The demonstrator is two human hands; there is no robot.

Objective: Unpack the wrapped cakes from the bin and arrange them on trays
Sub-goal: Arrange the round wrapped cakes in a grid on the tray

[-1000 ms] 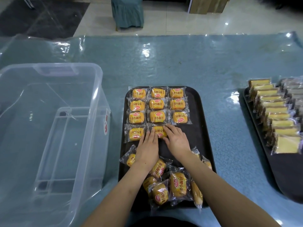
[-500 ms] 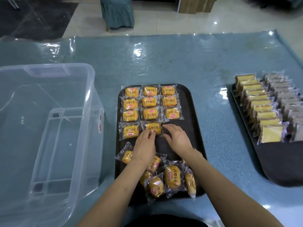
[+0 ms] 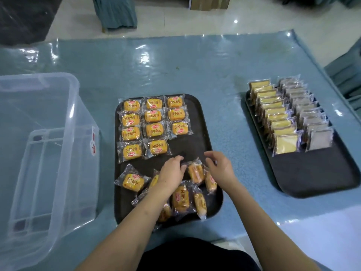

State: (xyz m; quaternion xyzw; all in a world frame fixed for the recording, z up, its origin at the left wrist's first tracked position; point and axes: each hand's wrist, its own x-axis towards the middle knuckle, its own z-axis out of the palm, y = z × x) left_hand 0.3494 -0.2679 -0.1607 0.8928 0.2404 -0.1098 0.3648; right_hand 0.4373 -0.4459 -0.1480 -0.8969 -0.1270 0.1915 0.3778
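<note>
Black plastic is the middle tray (image 3: 197, 122), and I take it as my landmark on the blue counter (image 3: 214, 71). On its far half I see eleven wrapped cakes (image 3: 154, 130) lying flat in neat rows; the fourth row has only two. On its near half a loose pile of cakes (image 3: 181, 198) waits, and one more (image 3: 133, 181) lies alone at the near left. My left hand (image 3: 172, 175) has its fingers curled and pinches the wrapper of one cake (image 3: 195, 172) from the pile. My right hand (image 3: 219, 166) is just beside that cake, fingers loosely bent; I cannot tell if they touch it. Left of the tray stands the clear bin (image 3: 39, 153). Right of it lies a second tray (image 3: 312, 173) with sliced cakes in two rows.
</note>
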